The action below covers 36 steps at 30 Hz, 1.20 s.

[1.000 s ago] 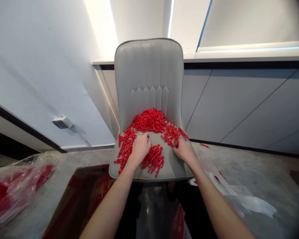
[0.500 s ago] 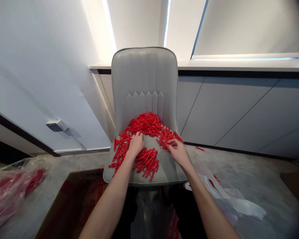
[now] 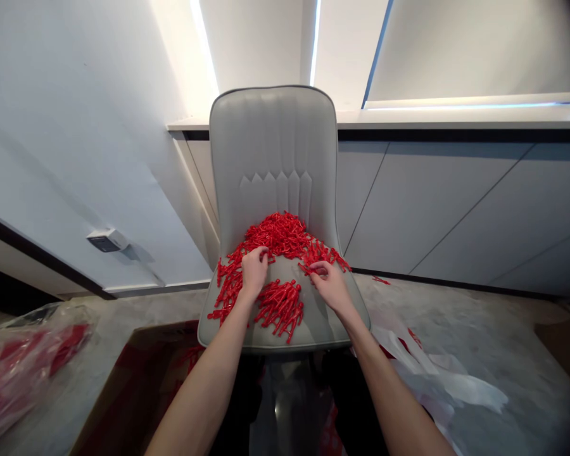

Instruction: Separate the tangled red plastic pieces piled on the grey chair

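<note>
A big heap of small red plastic figures (image 3: pixel 278 234) lies on the seat of a grey padded chair (image 3: pixel 273 139), spreading down both sides. Closer to the front edge, a separate group of red figures (image 3: pixel 280 307) lies roughly side by side. My left hand (image 3: pixel 255 271) is closed in a pinch at the heap's left front, and a bit of a red figure shows by its fingertips. Over the right part of the heap, my right hand (image 3: pixel 330 283) pinches a red figure (image 3: pixel 305 269) that points out to the left.
On the floor, an open cardboard box (image 3: pixel 118 386) stands at the left front, with a clear plastic bag of red things (image 3: pixel 33 354) beyond it. White plastic sheeting (image 3: pixel 465 386) lies at right. A stray red piece (image 3: pixel 381 280) rests near the cabinets (image 3: pixel 456 202).
My left hand has moved slightly up and left, its fingers now curled in a pinch. My right hand has shifted left with a red figure between its fingertips.
</note>
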{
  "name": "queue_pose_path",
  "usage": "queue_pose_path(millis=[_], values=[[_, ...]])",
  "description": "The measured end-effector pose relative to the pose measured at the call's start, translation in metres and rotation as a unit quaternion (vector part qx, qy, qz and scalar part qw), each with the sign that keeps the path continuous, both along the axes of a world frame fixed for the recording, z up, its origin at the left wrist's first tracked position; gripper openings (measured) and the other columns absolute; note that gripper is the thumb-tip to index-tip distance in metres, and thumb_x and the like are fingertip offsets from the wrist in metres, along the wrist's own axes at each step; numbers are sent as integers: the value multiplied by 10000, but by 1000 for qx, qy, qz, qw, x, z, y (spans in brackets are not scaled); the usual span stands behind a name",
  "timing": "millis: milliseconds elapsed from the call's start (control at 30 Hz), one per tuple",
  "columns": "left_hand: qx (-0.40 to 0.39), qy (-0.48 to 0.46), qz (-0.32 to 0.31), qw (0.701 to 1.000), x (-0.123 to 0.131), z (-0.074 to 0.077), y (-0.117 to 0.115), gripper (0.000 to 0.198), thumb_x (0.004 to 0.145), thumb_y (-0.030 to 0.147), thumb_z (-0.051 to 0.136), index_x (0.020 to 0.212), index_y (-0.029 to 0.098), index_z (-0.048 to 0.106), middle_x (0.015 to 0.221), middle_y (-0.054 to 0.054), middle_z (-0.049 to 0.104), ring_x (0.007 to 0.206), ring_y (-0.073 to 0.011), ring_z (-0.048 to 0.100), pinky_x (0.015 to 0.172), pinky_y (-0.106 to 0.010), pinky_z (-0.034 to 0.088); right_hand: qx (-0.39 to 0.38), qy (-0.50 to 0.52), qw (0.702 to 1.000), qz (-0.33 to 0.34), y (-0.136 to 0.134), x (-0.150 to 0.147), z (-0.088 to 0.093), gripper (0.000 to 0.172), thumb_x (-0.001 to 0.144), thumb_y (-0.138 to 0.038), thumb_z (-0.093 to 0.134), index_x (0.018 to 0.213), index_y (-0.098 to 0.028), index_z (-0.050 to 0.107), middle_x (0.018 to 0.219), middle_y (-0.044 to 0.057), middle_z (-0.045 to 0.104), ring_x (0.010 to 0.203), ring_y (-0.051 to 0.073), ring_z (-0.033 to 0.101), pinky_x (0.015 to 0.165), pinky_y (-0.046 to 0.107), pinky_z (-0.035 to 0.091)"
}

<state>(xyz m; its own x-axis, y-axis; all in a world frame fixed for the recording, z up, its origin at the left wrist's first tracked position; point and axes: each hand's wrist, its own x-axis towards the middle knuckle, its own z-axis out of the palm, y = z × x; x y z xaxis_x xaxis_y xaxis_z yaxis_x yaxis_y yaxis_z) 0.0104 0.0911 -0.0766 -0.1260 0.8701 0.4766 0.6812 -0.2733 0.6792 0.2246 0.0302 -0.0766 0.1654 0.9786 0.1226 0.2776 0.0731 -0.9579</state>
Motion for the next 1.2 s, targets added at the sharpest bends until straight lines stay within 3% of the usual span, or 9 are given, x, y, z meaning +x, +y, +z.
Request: queue_pose_path(millis=[133,267,333,467,667,767,900,1033,1200], values=[[27,-89,22,995,0,6,-1,193,882,167,586,983,196,748,947,-71,770,823,-209,714,859,-329,522,0,-10,1000,12,0,-5,1,251,715,-257,563,926,-181,677,847,51,696,723,192,639,715,338,516],[-15,-229,32,973,2,10,0,113,841,161,643,924,184,716,904,-62,744,791,-184,711,826,-307,534,5,-35,999,15,-2,-9,6,266,709,-228,559,932,-179,697,883,58,701,787,204,647,762,349,510],[-68,-352,31,933,4,11,0,148,800,112,689,933,174,680,854,-51,726,760,-169,709,822,-309,543,4,-41,999,13,-3,-10,9,266,710,-222,562,934,-180,700,878,57,699,792,206,646,764,349,511],[-172,-547,32,819,7,15,-3,261,757,-23,680,947,140,604,754,-42,700,690,-148,708,831,-335,566,-9,-34,999,-8,-4,-12,12,324,701,-228,596,1007,-180,688,822,38,681,716,193,635,736,348,523],[-215,-602,-11,769,17,34,-14,133,847,4,609,767,110,621,774,-81,707,777,-159,736,871,-324,578,-12,69,997,-32,3,-17,12,327,648,-236,665,967,-163,681,829,52,698,705,194,664,746,360,561],[-233,-610,-66,754,32,48,-30,28,848,85,676,864,103,689,862,-80,729,755,-138,723,765,-267,576,-28,163,986,-7,5,-22,14,289,645,-284,711,907,-168,675,796,52,710,718,209,699,753,376,586],[-263,-586,-105,759,56,60,-60,167,742,182,816,844,126,696,780,-38,710,604,-89,643,581,-205,497,-33,254,966,20,2,-28,21,347,656,-355,761,929,-178,642,711,14,695,635,202,708,679,369,613],[-244,-573,-118,774,66,61,-78,289,672,252,869,853,137,676,742,-40,711,618,-111,647,605,-224,501,-40,268,961,51,-4,-32,26,406,704,-401,744,1020,-177,625,714,22,724,595,204,704,617,362,612],[-231,-531,-109,808,62,57,-77,326,625,325,886,810,124,709,757,-35,706,595,-91,594,573,-217,453,-33,231,971,52,-8,-39,32,339,754,-335,669,1047,-163,658,898,69,761,738,202,732,650,318,597]])
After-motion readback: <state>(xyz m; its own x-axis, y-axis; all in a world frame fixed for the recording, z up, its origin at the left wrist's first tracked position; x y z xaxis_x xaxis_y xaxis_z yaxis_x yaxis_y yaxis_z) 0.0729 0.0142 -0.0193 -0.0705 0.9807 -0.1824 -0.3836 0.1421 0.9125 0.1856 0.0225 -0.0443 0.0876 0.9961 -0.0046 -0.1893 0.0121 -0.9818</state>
